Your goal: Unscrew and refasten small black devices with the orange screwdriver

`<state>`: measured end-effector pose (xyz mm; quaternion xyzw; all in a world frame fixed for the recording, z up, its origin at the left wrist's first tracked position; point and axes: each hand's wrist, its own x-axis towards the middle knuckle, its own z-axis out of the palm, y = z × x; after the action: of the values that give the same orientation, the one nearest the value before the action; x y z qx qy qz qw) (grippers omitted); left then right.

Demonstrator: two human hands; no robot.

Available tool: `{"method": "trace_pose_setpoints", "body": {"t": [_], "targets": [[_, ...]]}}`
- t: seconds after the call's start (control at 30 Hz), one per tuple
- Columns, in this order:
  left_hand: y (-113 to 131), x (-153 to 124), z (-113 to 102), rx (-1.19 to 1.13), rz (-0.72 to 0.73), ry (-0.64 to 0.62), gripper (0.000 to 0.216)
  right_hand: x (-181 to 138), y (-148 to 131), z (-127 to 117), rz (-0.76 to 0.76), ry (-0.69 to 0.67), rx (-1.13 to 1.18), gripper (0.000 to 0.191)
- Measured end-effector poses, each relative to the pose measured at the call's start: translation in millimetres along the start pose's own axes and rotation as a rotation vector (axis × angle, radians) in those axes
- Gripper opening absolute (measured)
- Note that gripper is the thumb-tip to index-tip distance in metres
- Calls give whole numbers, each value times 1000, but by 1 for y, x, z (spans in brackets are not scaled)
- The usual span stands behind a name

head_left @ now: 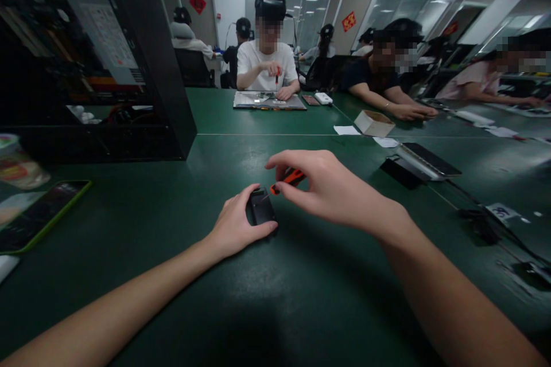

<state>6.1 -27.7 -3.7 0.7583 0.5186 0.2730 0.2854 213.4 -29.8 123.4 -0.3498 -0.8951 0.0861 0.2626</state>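
Observation:
A small black device [261, 207] lies on the green table [181, 298] in front of me. My left hand [235, 223] curls round its left side, thumb along the near edge, fingers closed on it. My right hand [329, 186] pinches an orange-and-black screwdriver [289, 178], whose thin tip points down-left onto the top of the device.
A black computer case [99, 63] stands at the left. A phone in a green case [41, 215] lies near the left edge. A stack of dark phones [419, 163] and cables lie at the right. Across the table, other people work over a tray [269, 101] and a small cardboard box [373, 123].

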Motion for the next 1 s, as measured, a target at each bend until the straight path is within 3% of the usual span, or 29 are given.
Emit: {"method": "trace_pose_setpoints", "body": {"t": [0.83,1.0], "targets": [[-3,1,1,18,33,6,88,0,2,2,23,10,17,23],[-3,2,2,13,61,6,88,4,-1,11,26,42,4,15]]}}
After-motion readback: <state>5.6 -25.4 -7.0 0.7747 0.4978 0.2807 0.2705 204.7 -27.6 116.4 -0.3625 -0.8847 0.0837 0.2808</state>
